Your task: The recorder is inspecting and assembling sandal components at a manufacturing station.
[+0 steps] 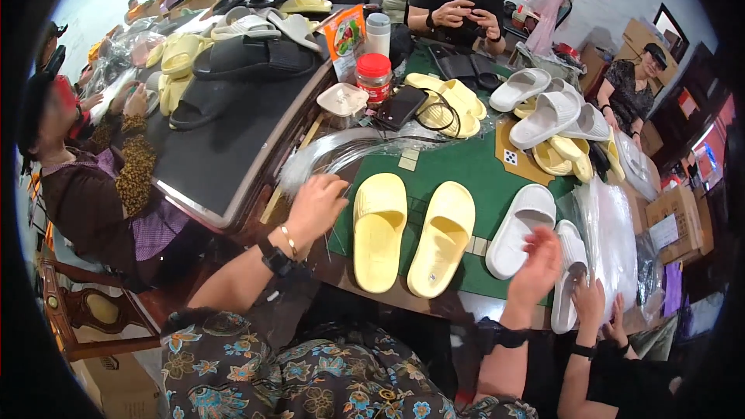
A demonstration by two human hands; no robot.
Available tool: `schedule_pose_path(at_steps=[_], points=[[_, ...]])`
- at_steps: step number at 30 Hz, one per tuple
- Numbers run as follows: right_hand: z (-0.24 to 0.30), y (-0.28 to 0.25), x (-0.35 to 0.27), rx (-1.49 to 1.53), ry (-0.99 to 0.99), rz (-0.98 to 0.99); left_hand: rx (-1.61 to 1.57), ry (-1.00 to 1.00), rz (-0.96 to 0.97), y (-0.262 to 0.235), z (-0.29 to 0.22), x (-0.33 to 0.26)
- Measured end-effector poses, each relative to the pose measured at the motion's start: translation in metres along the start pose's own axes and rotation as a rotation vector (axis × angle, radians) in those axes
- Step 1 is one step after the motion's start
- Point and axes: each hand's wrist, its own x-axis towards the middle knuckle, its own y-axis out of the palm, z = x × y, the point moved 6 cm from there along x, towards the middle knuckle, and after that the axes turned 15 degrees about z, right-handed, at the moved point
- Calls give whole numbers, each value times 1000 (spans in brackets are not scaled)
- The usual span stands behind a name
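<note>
My left hand (317,208), with a watch and gold bangle at its wrist, is above the table edge beside a bundle of thin clear plastic strands (318,157). Its fingers are drawn together; what they hold, if anything, is too fine to make out. Directly right of it lie two pale yellow slide sandals, one left (378,252) and one right (441,244), toes pointing away. My right hand (535,265) hovers at the edge of a light grey slide (518,225), fingers loosely bent and apart, nothing visible in them. Another grey slide (569,279) lies beside it.
A neighbour's hand (590,302) is close to my right, beside clear plastic bags (611,240). Grey slides (547,120) and yellow slides (458,109) lie farther back. A red-lidded jar (374,79), a plastic tub (342,105) and a black table (233,147) stand left.
</note>
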Motion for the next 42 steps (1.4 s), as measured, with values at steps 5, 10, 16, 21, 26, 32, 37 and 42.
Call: schedule_pose_path(at_steps=[5, 10, 16, 21, 26, 32, 37, 42], points=[[-37, 81, -23, -470, 12, 454, -170, -56, 295, 33, -47, -1], [-40, 92, -40, -697, -102, 516, -201, -35, 304, 49, -74, 5], [-20, 74, -56, -709, -78, 524, -139, 53, 263, 54, -95, 1], [-9, 58, -49, -538, -34, 501, -199, -61, 256, 53, -83, -1], [12, 69, -46, -250, 31, 484, -90, -42, 87, 29, -101, 3], [39, 95, -53, 128, 129, 642, -509, 263, 361, 18, -154, -4], [52, 97, -58, 409, 133, 681, -689, 293, 471, 21, -164, -10], [52, 86, -54, 537, 187, 650, -763, 199, 281, 13, -158, -8]])
